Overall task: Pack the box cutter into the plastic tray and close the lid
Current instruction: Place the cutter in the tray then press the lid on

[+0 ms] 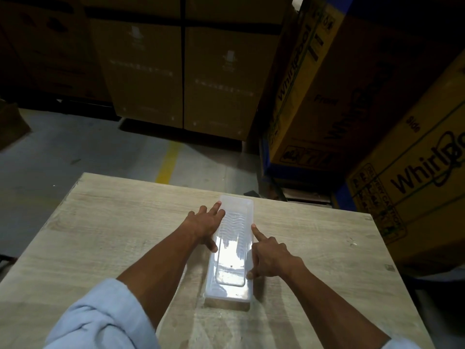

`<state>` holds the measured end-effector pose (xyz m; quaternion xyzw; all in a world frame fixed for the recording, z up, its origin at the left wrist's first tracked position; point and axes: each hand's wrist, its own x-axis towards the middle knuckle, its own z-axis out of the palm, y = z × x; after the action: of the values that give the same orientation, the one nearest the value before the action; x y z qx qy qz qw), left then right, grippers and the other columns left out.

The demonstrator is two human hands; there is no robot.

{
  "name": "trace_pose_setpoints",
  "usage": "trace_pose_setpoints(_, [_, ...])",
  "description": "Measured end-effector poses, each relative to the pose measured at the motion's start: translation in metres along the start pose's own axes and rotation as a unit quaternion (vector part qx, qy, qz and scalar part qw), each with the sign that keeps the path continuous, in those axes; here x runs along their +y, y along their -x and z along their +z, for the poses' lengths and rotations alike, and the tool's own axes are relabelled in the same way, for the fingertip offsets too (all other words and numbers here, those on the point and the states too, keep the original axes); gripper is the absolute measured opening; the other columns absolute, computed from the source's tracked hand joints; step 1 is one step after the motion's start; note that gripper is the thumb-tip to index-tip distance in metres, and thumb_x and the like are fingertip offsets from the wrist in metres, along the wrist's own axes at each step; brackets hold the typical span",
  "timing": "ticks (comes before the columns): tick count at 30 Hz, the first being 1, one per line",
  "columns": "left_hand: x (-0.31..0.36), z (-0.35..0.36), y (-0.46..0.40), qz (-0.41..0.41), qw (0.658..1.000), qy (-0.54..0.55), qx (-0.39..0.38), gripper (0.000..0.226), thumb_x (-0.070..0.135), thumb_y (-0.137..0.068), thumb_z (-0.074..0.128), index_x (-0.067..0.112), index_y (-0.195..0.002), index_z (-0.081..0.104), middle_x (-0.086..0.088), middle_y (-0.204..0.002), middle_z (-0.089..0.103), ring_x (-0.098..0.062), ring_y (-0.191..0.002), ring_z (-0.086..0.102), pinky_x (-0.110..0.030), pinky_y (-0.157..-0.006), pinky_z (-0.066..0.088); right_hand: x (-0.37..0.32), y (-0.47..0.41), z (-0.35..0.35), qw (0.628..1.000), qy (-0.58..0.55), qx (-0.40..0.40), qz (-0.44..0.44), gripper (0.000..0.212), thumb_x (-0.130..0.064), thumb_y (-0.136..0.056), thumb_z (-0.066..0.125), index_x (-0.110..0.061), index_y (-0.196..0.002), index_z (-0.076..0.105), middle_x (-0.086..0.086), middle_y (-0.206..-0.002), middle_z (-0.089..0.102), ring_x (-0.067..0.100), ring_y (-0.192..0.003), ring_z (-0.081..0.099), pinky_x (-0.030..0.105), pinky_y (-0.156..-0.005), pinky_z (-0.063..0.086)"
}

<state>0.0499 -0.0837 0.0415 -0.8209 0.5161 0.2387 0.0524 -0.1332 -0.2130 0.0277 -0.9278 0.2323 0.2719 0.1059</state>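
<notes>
**Desk:** Tray first. What does the frame show?

**Photographer:** Plastic tray (230,250), long and translucent, lies lengthwise on a pale wooden table (100,235), its lid (232,238) already down on top. Glare washes out the middle of the lid, so the box cutter cannot be made out through it; I judge it to be inside, but that is a judgement.

**Desk:** And the hands?

**Photographer:** They sit apart, one on each long side. Left hand (205,226) rests open and flat against the tray's left edge, fingers spread toward the far end, gripping nothing. Right hand (270,258) has its index finger stretched out onto the right rim and its thumb near the rim closer to the person, the other fingers curled; it presses rather than grasps.

**Desk:** What could go wrong from here?

**Photographer:** Uneven seating, most likely. Pressure falls on the sides and the middle, so the near end could stay unlatched and the lid spring back up. A push on one rim alone could also slide the light tray across the smooth tabletop.

**Desk:** Surroundings?

**Photographer:** Light blue sleeve (100,316) rolled above the left forearm, cardboard cartons (415,177) stacked beyond the table on a dim concrete floor (75,147) with a yellow line (168,161).
</notes>
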Motion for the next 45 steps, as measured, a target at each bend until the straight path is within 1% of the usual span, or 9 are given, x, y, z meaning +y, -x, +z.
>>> trace_pose_setpoints(6, [0.0, -0.004, -0.002, -0.002, 1.0, 0.007, -0.009, 0.111, 0.043, -0.065, 0.089, 0.022, -0.148, 0.018, -0.003, -0.168, -0.006, -0.042, -0.147, 0.021, -0.065, -0.113, 0.03, -0.006, 0.008, -0.005, 1.0, -0.009, 0.0, 0.006, 0.073, -0.047, -0.072, 0.085, -0.025, -0.134, 0.056, -0.003, -0.17, -0.01, 0.039, -0.14, 0.036, 0.06, -0.113, 0.035])
trace_pose_setpoints(12, [-0.002, -0.004, 0.0, -0.004, 0.999, 0.053, -0.008, 0.119, 0.041, -0.063, 0.09, 0.026, -0.152, 0.013, 0.001, -0.169, -0.003, -0.039, -0.145, 0.028, -0.06, -0.113, 0.032, -0.009, 0.006, -0.004, 1.0, -0.005, 0.011, 0.015, 0.081, -0.048, -0.071, 0.086, -0.027, -0.141, 0.05, -0.002, -0.171, -0.007, 0.039, -0.143, 0.034, 0.06, -0.114, 0.032])
trace_pose_setpoints(18, [-0.006, 0.006, 0.001, -0.006, 0.998, 0.059, 0.016, 0.112, 0.042, -0.065, 0.089, 0.027, -0.151, 0.019, 0.005, -0.169, 0.0, -0.038, -0.141, 0.034, -0.058, -0.109, 0.037, -0.011, 0.011, -0.003, 1.0, -0.016, 0.02, 0.015, 0.06, -0.042, -0.076, 0.084, -0.025, -0.127, 0.057, -0.001, -0.171, -0.004, 0.036, -0.142, 0.034, 0.059, -0.114, 0.031])
trace_pose_setpoints(22, [-0.007, 0.012, 0.006, -0.008, 0.998, 0.055, 0.029, 0.108, 0.041, -0.07, 0.085, 0.026, -0.153, 0.018, 0.006, -0.168, 0.002, -0.037, -0.14, 0.034, -0.057, -0.109, 0.04, -0.013, 0.014, -0.002, 0.999, -0.017, 0.034, 0.012, 0.058, -0.039, -0.079, 0.082, -0.025, -0.129, 0.056, 0.0, -0.171, -0.002, 0.035, -0.14, 0.037, 0.058, -0.113, 0.032])
trace_pose_setpoints(26, [-0.003, 0.015, 0.014, 0.006, 0.998, 0.037, 0.059, 0.092, 0.038, -0.075, 0.083, 0.021, -0.148, 0.029, 0.001, -0.164, 0.019, -0.036, -0.134, 0.04, -0.055, -0.104, 0.045, -0.016, 0.018, -0.002, 0.999, -0.015, 0.044, 0.01, 0.055, -0.034, -0.082, 0.08, -0.024, -0.131, 0.056, 0.001, -0.171, 0.0, 0.036, -0.14, 0.036, 0.057, -0.112, 0.033])
trace_pose_setpoints(30, [0.003, 0.019, 0.023, 0.017, 0.994, 0.024, 0.101, 0.071, 0.034, -0.078, 0.081, 0.015, -0.134, 0.043, -0.004, -0.143, 0.042, -0.033, -0.119, 0.048, -0.048, -0.088, 0.049, -0.019, 0.026, -0.002, 0.998, -0.014, 0.054, 0.006, 0.047, -0.029, -0.084, 0.078, -0.02, -0.126, 0.058, 0.002, -0.171, 0.005, 0.038, -0.14, 0.036, 0.056, -0.111, 0.034])
trace_pose_setpoints(35, [0.007, 0.027, 0.037, 0.029, 0.988, 0.029, 0.152, 0.052, 0.029, -0.082, 0.077, 0.013, -0.126, 0.053, -0.004, -0.129, 0.053, -0.03, -0.11, 0.053, -0.047, -0.083, 0.052, -0.018, 0.037, 0.003, 0.997, -0.022, 0.08, -0.005, 0.033, -0.025, -0.087, 0.075, -0.018, -0.113, 0.057, 0.003, -0.17, 0.012, 0.038, -0.135, 0.041, 0.051, -0.106, 0.039])
trace_pose_setpoints(41, [-0.001, 0.034, 0.048, 0.041, 0.995, 0.04, 0.081, 0.094, 0.051, -0.072, 0.079, 0.018, -0.149, 0.036, -0.001, -0.156, 0.034, -0.03, -0.128, 0.045, -0.046, -0.1, 0.048, -0.018, 0.04, 0.012, 0.993, -0.043, 0.111, -0.008, 0.036, -0.021, -0.086, 0.076, -0.021, -0.114, 0.053, 0.001, -0.168, 0.021, 0.035, -0.128, 0.046, 0.049, -0.101, 0.045])
trace_pose_setpoints(45, [-0.003, 0.047, 0.049, 0.032, 0.994, 0.051, 0.09, 0.097, 0.053, -0.075, 0.077, 0.023, -0.153, 0.026, 0.002, -0.164, 0.022, -0.03, -0.132, 0.043, -0.048, -0.103, 0.047, -0.017, 0.039, 0.015, 0.992, -0.045, 0.121, -0.009, 0.036, -0.02, -0.085, 0.076, -0.022, -0.112, 0.052, -0.001, -0.167, 0.022, 0.034, -0.124, 0.048, 0.048, -0.098, 0.045])
